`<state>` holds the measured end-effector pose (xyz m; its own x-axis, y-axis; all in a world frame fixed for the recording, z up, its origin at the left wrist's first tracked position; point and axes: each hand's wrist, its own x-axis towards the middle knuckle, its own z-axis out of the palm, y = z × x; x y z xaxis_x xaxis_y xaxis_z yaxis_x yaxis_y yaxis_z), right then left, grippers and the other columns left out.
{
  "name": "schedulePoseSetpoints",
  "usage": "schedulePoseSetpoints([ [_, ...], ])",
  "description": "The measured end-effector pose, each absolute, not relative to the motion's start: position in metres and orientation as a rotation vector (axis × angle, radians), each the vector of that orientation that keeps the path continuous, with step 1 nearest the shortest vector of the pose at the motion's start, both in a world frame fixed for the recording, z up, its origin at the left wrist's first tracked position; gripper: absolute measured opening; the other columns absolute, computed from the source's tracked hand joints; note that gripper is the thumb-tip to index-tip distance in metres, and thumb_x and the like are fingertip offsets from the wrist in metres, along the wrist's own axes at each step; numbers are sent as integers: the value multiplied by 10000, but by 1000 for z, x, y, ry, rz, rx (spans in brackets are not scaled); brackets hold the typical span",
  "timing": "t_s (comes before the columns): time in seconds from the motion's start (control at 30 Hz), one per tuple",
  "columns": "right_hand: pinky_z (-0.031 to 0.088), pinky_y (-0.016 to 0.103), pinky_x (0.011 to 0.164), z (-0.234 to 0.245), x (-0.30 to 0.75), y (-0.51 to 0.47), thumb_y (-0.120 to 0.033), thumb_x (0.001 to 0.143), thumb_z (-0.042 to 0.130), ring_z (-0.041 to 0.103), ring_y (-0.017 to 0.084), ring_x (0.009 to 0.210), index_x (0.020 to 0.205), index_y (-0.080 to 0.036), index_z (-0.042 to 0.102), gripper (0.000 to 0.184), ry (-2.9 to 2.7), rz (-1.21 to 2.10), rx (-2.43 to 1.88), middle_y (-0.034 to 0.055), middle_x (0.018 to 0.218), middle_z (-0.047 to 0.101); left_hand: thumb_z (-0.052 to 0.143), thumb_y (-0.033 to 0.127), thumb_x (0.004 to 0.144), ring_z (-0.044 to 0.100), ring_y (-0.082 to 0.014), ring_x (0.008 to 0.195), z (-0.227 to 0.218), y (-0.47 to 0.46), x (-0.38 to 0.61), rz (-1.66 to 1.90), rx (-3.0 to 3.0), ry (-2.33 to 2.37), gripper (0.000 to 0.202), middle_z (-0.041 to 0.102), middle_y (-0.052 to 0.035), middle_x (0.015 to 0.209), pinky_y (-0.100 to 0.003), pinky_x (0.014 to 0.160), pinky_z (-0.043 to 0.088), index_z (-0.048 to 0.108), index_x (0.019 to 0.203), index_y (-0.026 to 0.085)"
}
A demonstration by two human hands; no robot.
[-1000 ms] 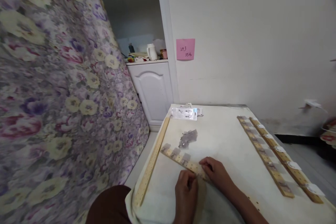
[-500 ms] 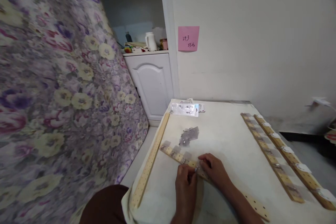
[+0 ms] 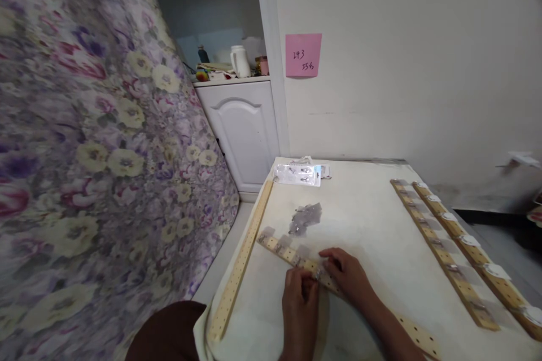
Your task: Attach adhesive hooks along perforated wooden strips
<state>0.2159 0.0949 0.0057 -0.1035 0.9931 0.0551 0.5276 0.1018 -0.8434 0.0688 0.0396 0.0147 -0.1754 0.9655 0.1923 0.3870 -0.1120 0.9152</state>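
Clip (image 3: 317, 274) on the slanting strip (image 3: 288, 254)
Left hand (image 3: 300, 289) curls beside the clip; right hand (image 3: 344, 271) bends over the strip; cannot tell whether either pinches; strip lies on the tabletop (image 3: 359, 208), best held flat with clip square

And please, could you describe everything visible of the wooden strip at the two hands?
The strip looks like pale wood, long and narrow, with dark holes. It lies slantwise on the table. At least three clear grayish tabs with metal fittings sit along its left part. The left hand and right hand reach its middle, apparently touching it; the right forearm hides a stretch.
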Motion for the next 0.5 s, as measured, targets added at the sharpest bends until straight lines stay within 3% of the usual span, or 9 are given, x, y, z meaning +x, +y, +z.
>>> schedulePoseSetpoints([
  [0.1,453,317,791,5,216,95,-256,782,486,627,203,859,989,-227,673,281,-1701,906,-1492,42,928,696,526,153,802,555,-160,719,18,33,66,1277,1550,1603,64,552,-11,801,-273,659,474,572,789,196],
  [0.2,453,317,789,5,217,95,-268,782,485,628,205,851,982,-225,677,281,-1691,914,-1503,43,918,698,482,165,841,567,-175,806,18,24,63,1250,1652,1574,120,572,-38,856,-300,730,488,594,804,187],
  [0.33,452,322,786,5,216,95,-271,780,482,628,209,839,991,-224,679,293,-1689,908,-1512,42,894,698,412,143,870,580,-194,941,6,14,58,1208,1775,1495,271,602,-86,1003,-347,840,504,631,1024,183],
  [0.5,451,322,785,4,216,96,-284,787,480,624,208,834,1008,-222,675,301,-1688,928,-1517,43,887,692,402,108,854,553,-219,1068,-13,12,53,1029,2031,1478,434,598,-137,1148,-386,941,480,539,1263,152],
])
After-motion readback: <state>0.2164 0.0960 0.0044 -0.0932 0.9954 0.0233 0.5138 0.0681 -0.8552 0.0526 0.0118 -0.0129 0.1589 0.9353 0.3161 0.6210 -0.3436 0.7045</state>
